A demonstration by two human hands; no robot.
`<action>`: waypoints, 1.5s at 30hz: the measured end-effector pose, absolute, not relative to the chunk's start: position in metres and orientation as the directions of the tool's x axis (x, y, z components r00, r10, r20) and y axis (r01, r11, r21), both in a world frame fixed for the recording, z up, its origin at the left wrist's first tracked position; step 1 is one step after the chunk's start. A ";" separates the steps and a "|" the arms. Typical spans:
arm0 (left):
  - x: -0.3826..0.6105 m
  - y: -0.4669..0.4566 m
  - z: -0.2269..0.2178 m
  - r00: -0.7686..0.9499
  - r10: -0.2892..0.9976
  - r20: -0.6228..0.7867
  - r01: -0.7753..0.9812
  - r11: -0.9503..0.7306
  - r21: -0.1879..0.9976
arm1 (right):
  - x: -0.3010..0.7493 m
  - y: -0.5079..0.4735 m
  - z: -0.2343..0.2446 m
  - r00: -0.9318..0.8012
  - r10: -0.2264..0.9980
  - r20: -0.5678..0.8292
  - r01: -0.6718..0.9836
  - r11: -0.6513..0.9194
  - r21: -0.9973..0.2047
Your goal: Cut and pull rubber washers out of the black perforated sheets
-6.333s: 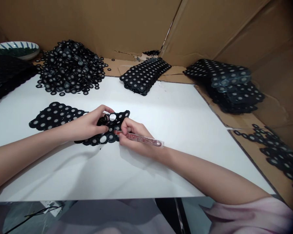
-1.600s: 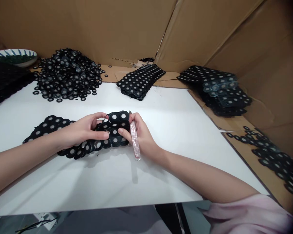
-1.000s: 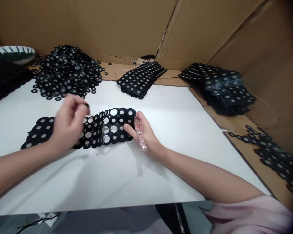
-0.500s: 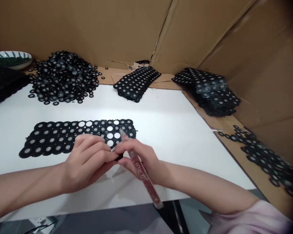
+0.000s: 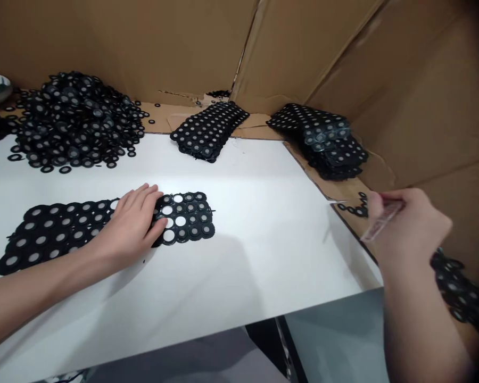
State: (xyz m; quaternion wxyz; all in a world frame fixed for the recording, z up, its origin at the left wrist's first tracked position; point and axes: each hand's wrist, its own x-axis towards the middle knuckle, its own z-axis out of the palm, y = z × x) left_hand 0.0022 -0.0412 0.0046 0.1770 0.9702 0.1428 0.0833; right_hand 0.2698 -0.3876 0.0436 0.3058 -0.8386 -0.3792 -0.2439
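A long black sheet of joined rings point(image 5: 48, 234) lies on the white board point(image 5: 247, 234); a few holes near its right end show bare white. My left hand point(image 5: 133, 223) rests flat on that sheet with fingers stretched out. My right hand point(image 5: 407, 226) is off the board's right edge, over the cardboard, closed round a clear red-marked pen-like tool point(image 5: 381, 221). It hovers above a strip of black rings point(image 5: 459, 284) on the cardboard.
A heap of loose black rings point(image 5: 72, 125) sits at the back left. Two stacks of ring sheets lie at the back, one in the middle point(image 5: 209, 130), one to the right point(image 5: 323, 138). Cardboard walls point(image 5: 403, 90) close in the back and right.
My right hand left the sheet and swung far right, past the board's edge, still holding the tool. My left hand, which met it in front of the sheet, now lies flat on it.
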 end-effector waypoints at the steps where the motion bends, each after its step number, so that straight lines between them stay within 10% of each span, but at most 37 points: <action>1: 0.002 -0.041 0.005 0.943 0.310 0.121 0.240 -0.884 0.401 | 0.276 -0.403 0.041 0.563 0.378 0.735 0.718 -0.664 -0.209; 5: 0.001 -0.042 0.013 0.917 0.383 0.111 0.270 -0.801 0.535 | 0.283 -0.434 0.027 0.477 0.428 0.768 0.602 -0.796 0.069; 12: -0.001 -0.042 0.013 0.876 0.465 0.129 0.316 -0.754 0.576 | 0.267 -0.415 0.039 0.637 0.505 0.583 0.551 -0.827 0.113; 16: -0.001 -0.040 0.015 0.863 0.495 0.101 0.331 -0.705 0.627 | 0.230 -0.357 0.065 0.718 0.414 0.560 0.615 -0.754 -0.231; 23: 0.006 -0.031 0.014 0.864 0.504 0.027 0.287 -0.534 0.795 | 0.168 -0.231 0.042 0.475 0.868 0.146 0.580 -0.184 -0.793; 31: 0.020 -0.033 0.028 0.841 0.541 -0.026 0.373 -0.542 0.753 | 0.164 -0.203 0.016 0.430 0.901 0.062 0.365 -0.111 -0.924; 38: 0.061 -0.048 0.039 0.976 0.218 -0.029 0.172 -0.675 0.717 | 0.163 -0.203 0.013 0.510 0.858 0.064 0.249 -0.076 -0.966; 45: 0.059 -0.050 0.027 0.954 0.285 -0.091 0.232 -0.513 0.827 | 0.167 -0.221 0.019 0.597 0.786 0.158 0.218 0.030 -0.976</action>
